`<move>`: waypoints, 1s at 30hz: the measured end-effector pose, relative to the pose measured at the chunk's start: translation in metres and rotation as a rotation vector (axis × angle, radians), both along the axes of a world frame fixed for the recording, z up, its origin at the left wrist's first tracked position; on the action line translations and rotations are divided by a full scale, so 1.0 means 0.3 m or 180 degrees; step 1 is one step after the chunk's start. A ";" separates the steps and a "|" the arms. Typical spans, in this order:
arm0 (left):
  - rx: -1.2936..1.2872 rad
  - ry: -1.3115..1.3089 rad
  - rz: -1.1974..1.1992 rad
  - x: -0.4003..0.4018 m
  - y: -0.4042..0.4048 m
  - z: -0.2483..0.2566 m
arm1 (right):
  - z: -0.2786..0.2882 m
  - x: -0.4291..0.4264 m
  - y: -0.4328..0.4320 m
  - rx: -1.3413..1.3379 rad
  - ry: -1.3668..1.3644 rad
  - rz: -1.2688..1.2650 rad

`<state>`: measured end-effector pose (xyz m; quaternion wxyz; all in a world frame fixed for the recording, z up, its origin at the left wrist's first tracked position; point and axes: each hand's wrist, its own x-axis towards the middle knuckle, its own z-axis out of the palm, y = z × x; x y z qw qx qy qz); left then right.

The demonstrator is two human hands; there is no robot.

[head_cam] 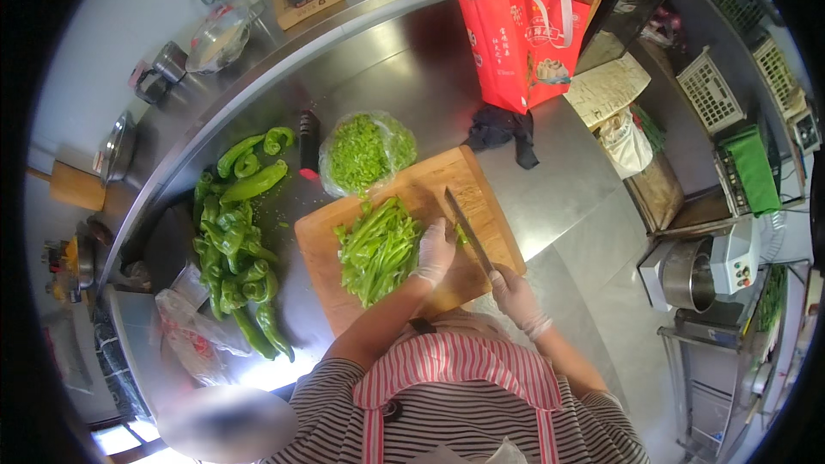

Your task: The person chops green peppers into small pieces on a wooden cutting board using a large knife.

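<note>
A wooden cutting board (496, 219) lies before me on the steel counter. Long green pepper strips (377, 251) are heaped on its left half. My left hand (437, 250), in a clear glove, is curled over the heap's right edge, its fingertips partly hidden. Small cut green pieces (460, 235) lie between that hand and the blade. My right hand (517, 299), gloved too, grips the handle of a kitchen knife (469, 230); the blade points away from me, over the board. Behind the board, a clear plastic bag (367, 151) holds chopped green pepper.
Whole green peppers (232, 251) are piled left of the board. A black knife sharpener (309, 145) lies behind them. A red shopping bag (525, 45) and a dark cloth (503, 135) are at the back right. A raised steel shelf (258, 55) borders the counter. A mixer (693, 274) stands far right.
</note>
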<state>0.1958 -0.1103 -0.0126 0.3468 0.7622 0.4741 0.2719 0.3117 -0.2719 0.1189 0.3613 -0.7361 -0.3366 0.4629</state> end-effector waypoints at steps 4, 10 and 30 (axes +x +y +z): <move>-0.0074 0.0127 -0.0020 0.001 -0.016 0.041 | -0.076 -0.001 0.005 0.0133 -0.0325 0.0190; -0.0194 -0.0056 -0.0051 -0.019 -0.032 0.018 | -0.167 -0.034 0.016 0.0496 -0.0872 0.0192; 0.0920 -0.0066 -0.0366 -0.094 -0.008 0.125 | -0.076 -0.025 0.026 0.0428 -0.0966 0.0095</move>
